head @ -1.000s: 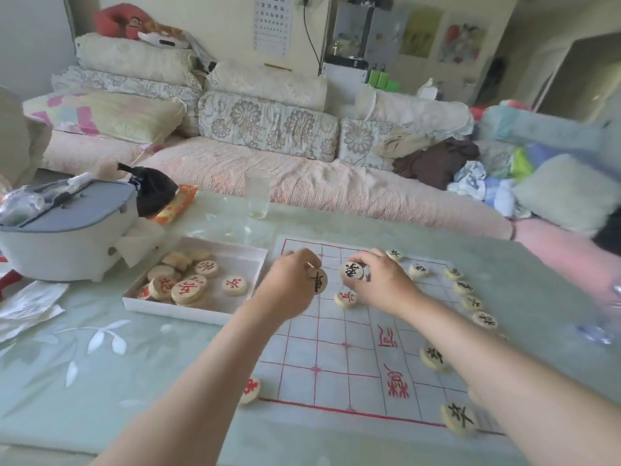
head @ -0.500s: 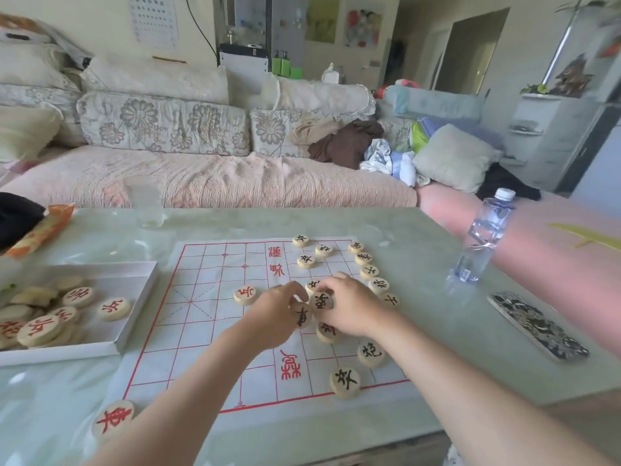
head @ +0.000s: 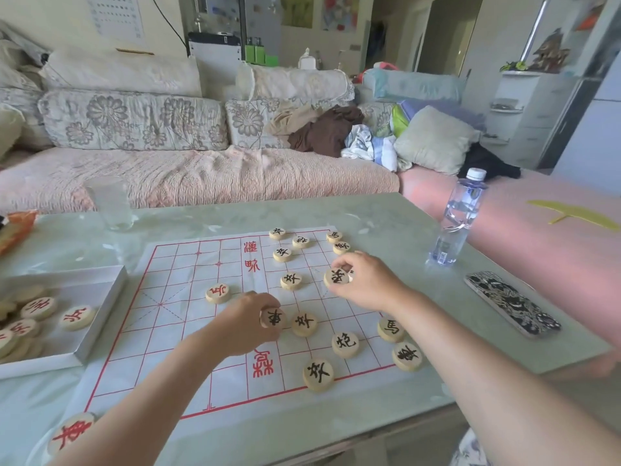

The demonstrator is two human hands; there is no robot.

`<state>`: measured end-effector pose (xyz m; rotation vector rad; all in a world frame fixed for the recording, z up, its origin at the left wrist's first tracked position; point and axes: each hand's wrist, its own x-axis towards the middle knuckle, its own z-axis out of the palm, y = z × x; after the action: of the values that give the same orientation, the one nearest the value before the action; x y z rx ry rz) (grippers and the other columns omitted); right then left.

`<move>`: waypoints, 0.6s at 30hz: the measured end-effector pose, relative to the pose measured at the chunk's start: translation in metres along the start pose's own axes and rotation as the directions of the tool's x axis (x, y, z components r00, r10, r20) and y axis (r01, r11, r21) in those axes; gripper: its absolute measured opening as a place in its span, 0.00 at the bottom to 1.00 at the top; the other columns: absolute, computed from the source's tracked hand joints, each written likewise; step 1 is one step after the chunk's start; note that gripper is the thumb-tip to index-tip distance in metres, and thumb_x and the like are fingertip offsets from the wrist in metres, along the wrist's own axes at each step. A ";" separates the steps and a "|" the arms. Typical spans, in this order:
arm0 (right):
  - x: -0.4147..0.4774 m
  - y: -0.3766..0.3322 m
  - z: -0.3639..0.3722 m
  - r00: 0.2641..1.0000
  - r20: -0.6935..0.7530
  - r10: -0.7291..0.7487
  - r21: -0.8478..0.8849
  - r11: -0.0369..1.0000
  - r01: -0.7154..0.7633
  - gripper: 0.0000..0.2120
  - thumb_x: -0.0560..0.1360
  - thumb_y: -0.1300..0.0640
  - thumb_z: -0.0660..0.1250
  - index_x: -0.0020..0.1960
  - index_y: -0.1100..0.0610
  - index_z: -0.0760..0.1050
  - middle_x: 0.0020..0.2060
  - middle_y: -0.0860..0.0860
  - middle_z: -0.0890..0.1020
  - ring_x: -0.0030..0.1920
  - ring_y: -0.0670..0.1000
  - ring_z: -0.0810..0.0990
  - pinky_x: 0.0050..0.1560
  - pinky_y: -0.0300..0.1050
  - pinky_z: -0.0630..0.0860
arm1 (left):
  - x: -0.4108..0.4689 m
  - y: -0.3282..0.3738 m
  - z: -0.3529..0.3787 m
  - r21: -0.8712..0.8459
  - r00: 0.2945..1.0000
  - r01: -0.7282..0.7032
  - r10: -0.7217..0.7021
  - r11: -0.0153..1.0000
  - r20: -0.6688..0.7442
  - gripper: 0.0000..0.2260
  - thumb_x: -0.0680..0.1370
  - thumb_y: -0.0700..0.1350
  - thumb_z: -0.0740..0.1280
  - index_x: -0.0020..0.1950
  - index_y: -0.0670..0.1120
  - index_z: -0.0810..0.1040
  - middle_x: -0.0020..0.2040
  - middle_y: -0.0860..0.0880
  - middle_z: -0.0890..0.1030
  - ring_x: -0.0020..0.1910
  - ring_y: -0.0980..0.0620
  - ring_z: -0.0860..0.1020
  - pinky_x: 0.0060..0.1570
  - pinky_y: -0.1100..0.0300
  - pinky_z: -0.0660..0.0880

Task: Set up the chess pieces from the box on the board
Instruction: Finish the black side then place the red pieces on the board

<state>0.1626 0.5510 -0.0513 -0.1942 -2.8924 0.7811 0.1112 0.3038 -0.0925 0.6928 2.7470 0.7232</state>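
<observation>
Over the board (head: pixel 174 317), each hand pinches a black-marked piece — left hand (head: pixel 247 319), right hand (head: pixel 364 280).

- Pale green glossy table (head: pixel 386 216): recorded.
- White paper board with red grid (head: pixel 174 297): laid flat centrally.
- Shallow white box (head: pixel 100 314): set just left of it.
- Clear plastic bottle (head: pixel 460 216): stood upright, right side.
- Clear glass tumbler (head: pixel 112 203): stood far left.

Our left arm (head: pixel 151 395) and right arm (head: pixel 477 361) reach in bare from the near edge. Our left hand (head: pixel 247 319) curls round a piece (head: pixel 273 318). Our right hand (head: pixel 368 284), farther and to the right, pinches a second piece (head: pixel 337 276).
</observation>
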 end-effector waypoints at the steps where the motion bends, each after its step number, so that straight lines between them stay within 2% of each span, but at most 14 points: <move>1: -0.002 0.006 -0.005 0.999 -0.017 0.027 0.005 1.000 -0.027 0.18 0.69 0.46 0.72 0.58 0.47 0.78 0.54 0.44 0.77 0.55 0.46 0.76 0.56 0.41 0.72 | 0.000 0.001 -0.001 -0.007 1.000 0.000 0.000 1.000 -0.012 0.22 0.70 0.49 0.75 0.62 0.56 0.74 0.53 0.55 0.75 0.46 0.57 0.76 0.41 0.65 0.76; 6: -0.017 0.035 -0.023 0.980 0.021 0.196 -0.006 0.981 -0.196 0.17 0.66 0.46 0.73 0.53 0.46 0.78 0.50 0.43 0.80 0.51 0.46 0.79 0.55 0.44 0.76 | -0.003 0.012 -0.008 -0.098 0.995 -0.052 0.043 0.994 -0.095 0.23 0.70 0.46 0.75 0.63 0.54 0.73 0.52 0.54 0.76 0.45 0.57 0.77 0.39 0.66 0.77; 9: -0.026 0.045 -0.022 0.968 0.056 0.244 -0.060 0.969 -0.240 0.17 0.62 0.44 0.71 0.50 0.46 0.77 0.46 0.43 0.82 0.47 0.45 0.81 0.53 0.46 0.79 | -0.006 0.021 -0.007 -0.173 0.993 -0.074 0.057 0.982 -0.103 0.21 0.70 0.46 0.75 0.61 0.55 0.74 0.52 0.55 0.78 0.46 0.57 0.78 0.41 0.64 0.79; 12: -0.029 0.047 -0.019 0.963 0.069 0.260 -0.106 0.962 -0.252 0.19 0.62 0.44 0.72 0.53 0.45 0.78 0.48 0.42 0.80 0.50 0.46 0.80 0.54 0.47 0.78 | -0.008 0.030 -0.002 -0.254 0.994 -0.074 0.051 0.964 -0.095 0.21 0.70 0.47 0.75 0.61 0.56 0.74 0.51 0.56 0.79 0.45 0.56 0.80 0.45 0.59 0.80; 14: -0.029 0.047 -0.018 0.961 0.063 0.268 -0.150 0.955 -0.256 0.18 0.64 0.44 0.73 0.52 0.46 0.79 0.48 0.43 0.81 0.51 0.48 0.80 0.55 0.47 0.78 | -0.008 0.033 0.000 -0.269 0.995 -0.059 0.035 0.961 -0.093 0.22 0.70 0.48 0.75 0.61 0.56 0.73 0.51 0.56 0.80 0.46 0.55 0.80 0.45 0.57 0.81; 16: -0.028 0.047 -0.015 0.958 0.072 0.277 -0.201 0.945 -0.258 0.18 0.64 0.42 0.73 0.50 0.51 0.81 0.45 0.48 0.83 0.49 0.51 0.81 0.51 0.46 0.79 | -0.008 0.036 0.002 -0.276 0.995 -0.056 0.032 0.960 -0.091 0.23 0.70 0.47 0.75 0.62 0.55 0.73 0.52 0.56 0.79 0.46 0.57 0.79 0.44 0.59 0.81; 18: -0.025 0.046 -0.013 0.955 0.090 0.284 -0.258 0.932 -0.253 0.19 0.63 0.42 0.71 0.45 0.56 0.80 0.38 0.51 0.82 0.42 0.54 0.81 0.40 0.43 0.74 | -0.009 0.037 0.003 -0.274 0.995 -0.068 0.045 0.959 -0.090 0.24 0.70 0.47 0.76 0.63 0.53 0.72 0.53 0.56 0.78 0.46 0.58 0.79 0.45 0.60 0.80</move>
<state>0.1934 0.5927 -0.0660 -0.6015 -3.1193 0.4835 0.1344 0.3292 -0.0751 0.6945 2.6307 1.1465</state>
